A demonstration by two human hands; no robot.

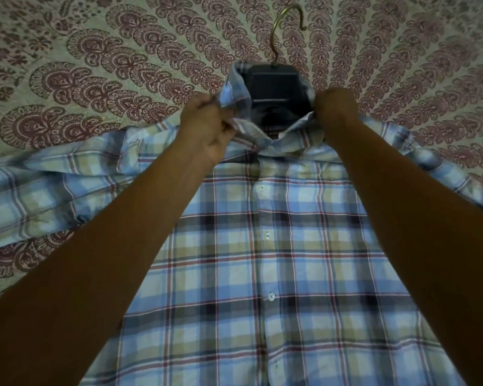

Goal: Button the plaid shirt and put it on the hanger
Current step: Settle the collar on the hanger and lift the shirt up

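Observation:
The plaid shirt (262, 260), blue, tan and red checked, lies front up on the bed with its placket buttoned down the middle. A dark hanger (275, 87) sits inside the neck opening, and its brass hook (286, 29) points away from me. My left hand (207, 129) pinches the left side of the collar, which stands lifted. My right hand (335, 107) grips the collar on the right side. Both sleeves spread out sideways.
A bedspread (95, 79) printed with maroon paisley motifs on pale green covers the whole surface under and around the shirt. The left sleeve (39, 196) lies rumpled across it.

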